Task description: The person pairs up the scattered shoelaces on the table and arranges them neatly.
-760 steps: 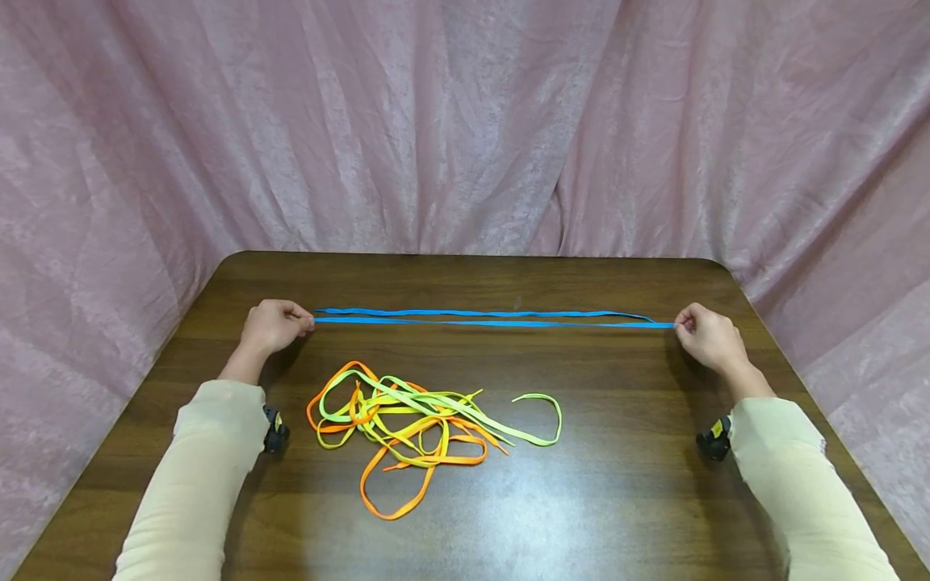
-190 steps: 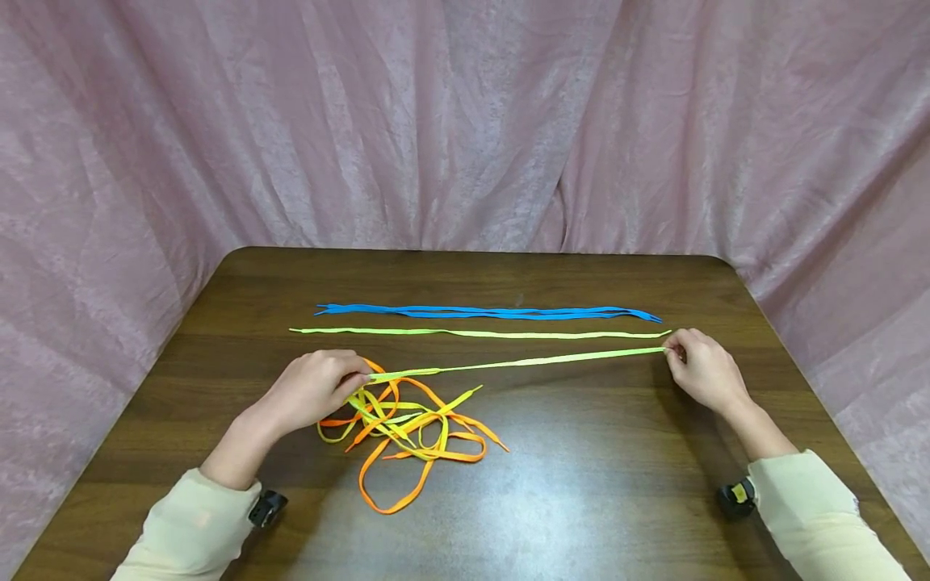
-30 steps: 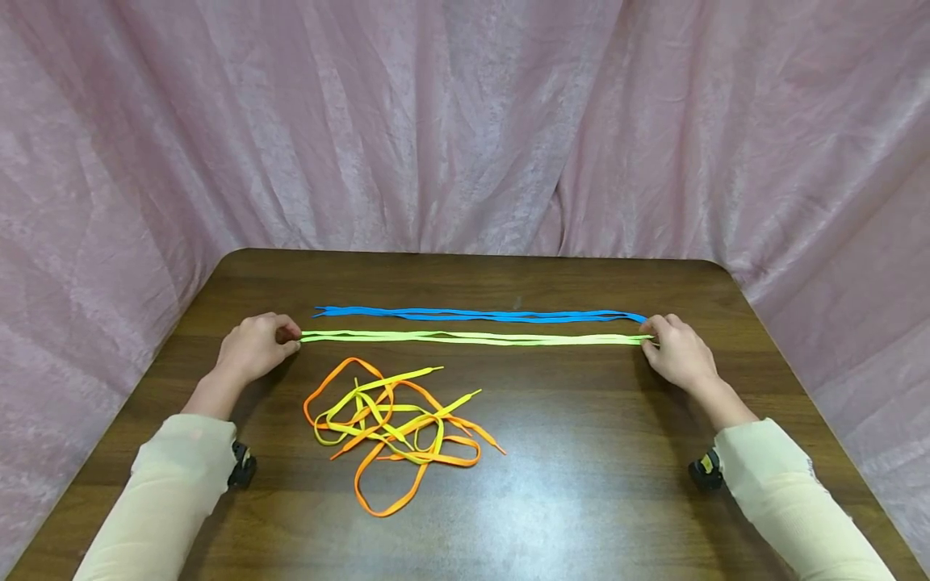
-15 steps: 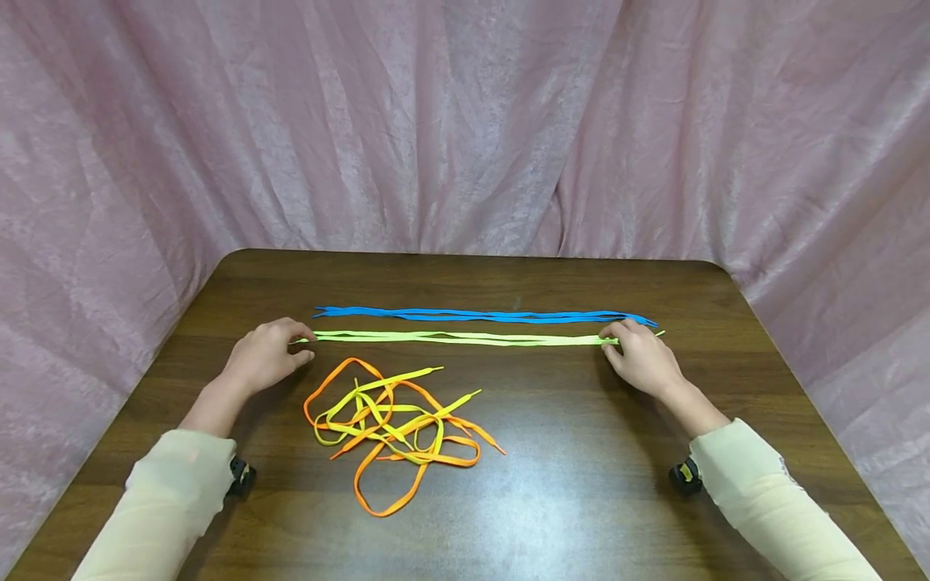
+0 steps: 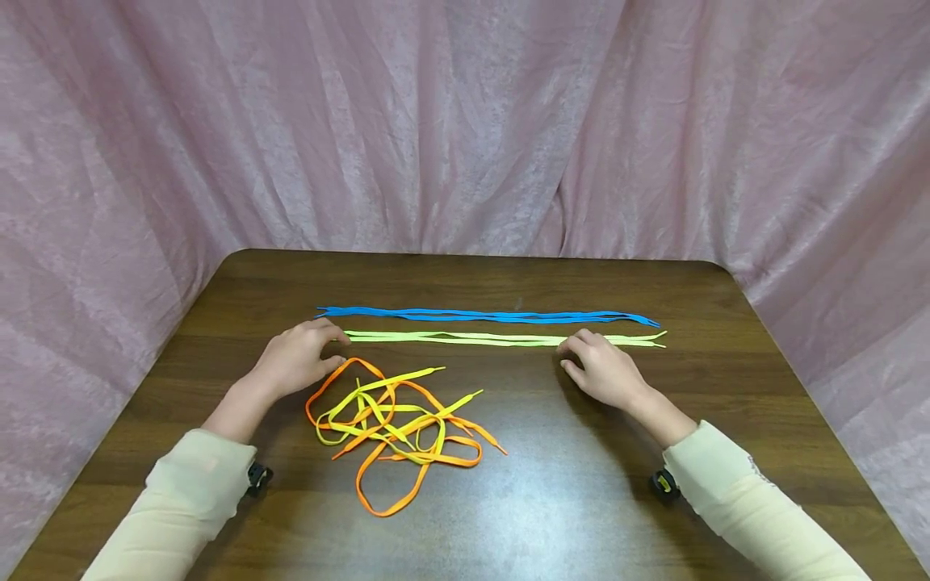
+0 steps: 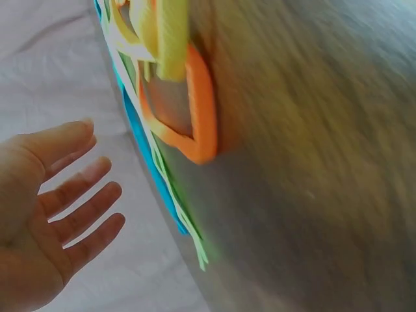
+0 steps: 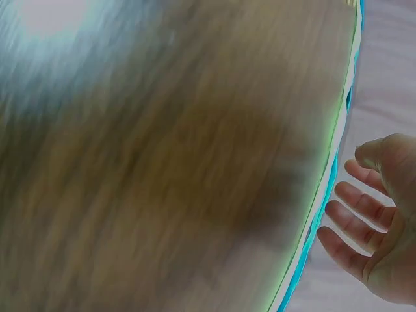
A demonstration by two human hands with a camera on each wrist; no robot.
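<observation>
Two light-green shoelaces (image 5: pixel 494 340) lie stretched side by side across the table. Just behind them lie the blue shoelaces (image 5: pixel 472 315), also straight. My left hand (image 5: pixel 294 359) hovers over the left end of the green laces, fingers spread and holding nothing in the left wrist view. Close by its thumb begins the tangle of orange shoelaces (image 5: pixel 395 508) and yellow shoelaces (image 5: pixel 417 374). My right hand (image 5: pixel 603 369) is above the right part of the green laces, covering a short stretch of them. Its fingers are loosely bent, with nothing between them in the right wrist view.
The brown wooden table (image 5: pixel 552 484) has rounded far corners. A pink curtain (image 5: pixel 465 129) hangs behind it and on both sides. Black wrist cameras sit at both cuffs. The tangled laces lie left of the middle, in front of the straight ones.
Over the last second both hands have let go of the green laces' ends and moved inward. Earlier, the green laces were drawn from the pile and laid in front of the blue ones.
</observation>
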